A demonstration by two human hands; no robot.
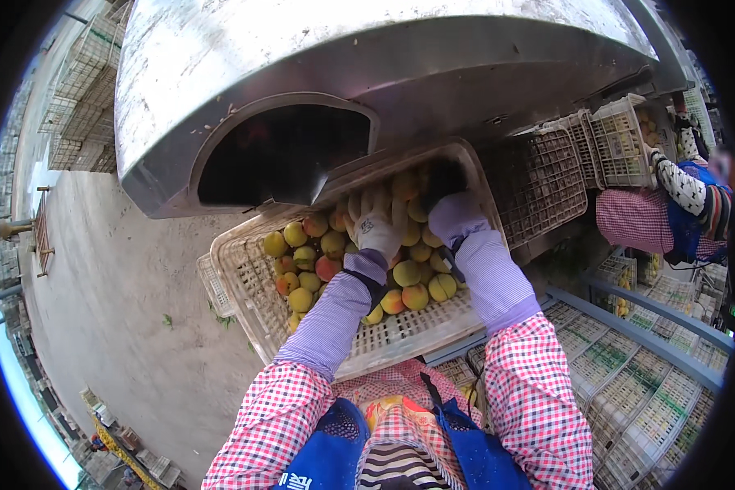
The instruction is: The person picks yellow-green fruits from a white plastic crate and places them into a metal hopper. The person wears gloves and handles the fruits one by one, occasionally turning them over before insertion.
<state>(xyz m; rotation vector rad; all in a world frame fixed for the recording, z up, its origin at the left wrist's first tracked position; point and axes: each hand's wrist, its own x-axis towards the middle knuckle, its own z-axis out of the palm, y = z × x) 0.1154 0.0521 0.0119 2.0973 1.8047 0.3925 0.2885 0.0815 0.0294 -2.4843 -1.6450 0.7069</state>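
A pale plastic crate (249, 314) in front of me holds many yellow-red peaches (414, 296), heaped mostly in its middle and right. My left hand (377, 222), in a whitish glove, lies on the peaches near the far side, with its fingers stretched out and apart. Further right, my right hand (447, 181) reaches into the crate's far right corner. Deep shadow hides its fingers and whatever they touch. Checked sleeves with purple cuffs cover both forearms.
A big metal machine housing (367, 49) with a dark opening (282, 155) overhangs the crate's far side. Several crates (543, 184) stand on the right, where a co-worker (674, 196) handles one. A blue metal rail (653, 314) runs beside stacked crates (629, 376) at lower right. Concrete floor (155, 310) lies left.
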